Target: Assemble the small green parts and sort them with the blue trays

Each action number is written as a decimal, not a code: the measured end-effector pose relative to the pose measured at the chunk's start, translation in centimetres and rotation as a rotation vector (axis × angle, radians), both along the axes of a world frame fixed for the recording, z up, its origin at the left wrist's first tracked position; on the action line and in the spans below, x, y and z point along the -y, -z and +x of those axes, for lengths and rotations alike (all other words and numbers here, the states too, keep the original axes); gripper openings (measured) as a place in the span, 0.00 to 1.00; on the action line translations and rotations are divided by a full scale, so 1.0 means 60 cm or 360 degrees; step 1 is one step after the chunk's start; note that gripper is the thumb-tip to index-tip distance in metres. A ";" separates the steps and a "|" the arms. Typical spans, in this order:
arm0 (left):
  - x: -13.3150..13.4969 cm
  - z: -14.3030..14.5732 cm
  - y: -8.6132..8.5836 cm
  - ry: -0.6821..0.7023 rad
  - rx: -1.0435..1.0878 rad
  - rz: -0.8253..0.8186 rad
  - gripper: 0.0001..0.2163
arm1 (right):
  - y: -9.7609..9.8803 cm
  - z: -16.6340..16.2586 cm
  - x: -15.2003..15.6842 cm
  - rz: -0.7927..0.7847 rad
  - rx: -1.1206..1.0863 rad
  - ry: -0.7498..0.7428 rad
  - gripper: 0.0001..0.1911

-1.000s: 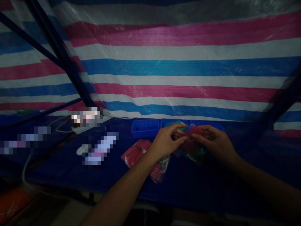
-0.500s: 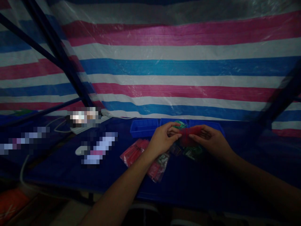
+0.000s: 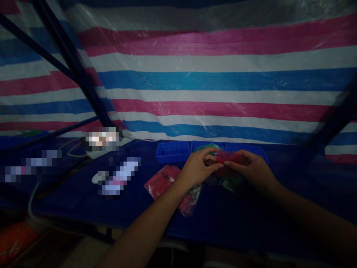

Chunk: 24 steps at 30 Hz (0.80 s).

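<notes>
Between my two hands is a small translucent red plastic bag (image 3: 228, 157). My left hand (image 3: 198, 163) pinches its left side between thumb and fingers. On the other side, my right hand (image 3: 255, 167) grips the bag, with the thumb in front and the fingers curled partly out of sight. Both thumbs nearly meet at the bag's middle. Red plastic bags (image 3: 164, 180) lie in a pile on the blue table beneath my left forearm, which covers part of them. Below the held bag are dark greenish packets (image 3: 230, 183), too dim to make out.
Blue bins stand in a row at the back: a left bin (image 3: 173, 152), a middle one with green packaging (image 3: 210, 146), and a right bin (image 3: 260, 152). To the left are a white round object (image 3: 97, 178), a power strip (image 3: 102, 152) and cables. A striped sheet (image 3: 195, 80) hangs behind.
My left hand has slid slightly right along the red bag, bringing its fingertips closer to my right thumb. The whole view has shifted a little. Both hands still hold the bag.
</notes>
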State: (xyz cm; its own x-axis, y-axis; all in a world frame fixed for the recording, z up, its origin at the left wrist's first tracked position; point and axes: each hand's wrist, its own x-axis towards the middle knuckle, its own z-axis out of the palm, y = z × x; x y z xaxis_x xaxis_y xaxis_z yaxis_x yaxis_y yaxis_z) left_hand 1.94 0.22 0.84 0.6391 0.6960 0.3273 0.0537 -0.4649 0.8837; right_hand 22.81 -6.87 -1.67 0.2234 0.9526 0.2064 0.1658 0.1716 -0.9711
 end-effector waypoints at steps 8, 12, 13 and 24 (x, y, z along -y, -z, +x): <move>-0.003 0.000 0.000 -0.0043 0.0041 0.0108 0.22 | -0.002 0.002 0.002 -0.0010 -0.0074 -0.0100 0.20; -0.004 0.002 0.004 -0.0028 0.0121 0.0057 0.19 | -0.003 0.002 0.003 -0.0005 -0.0045 -0.0091 0.20; -0.003 0.003 0.004 -0.0032 0.0129 0.0053 0.17 | -0.003 0.002 0.003 0.0000 -0.0049 -0.0098 0.20; -0.002 0.000 -0.002 -0.0041 0.0239 -0.0062 0.14 | -0.008 -0.001 0.003 -0.0010 -0.0106 0.0023 0.18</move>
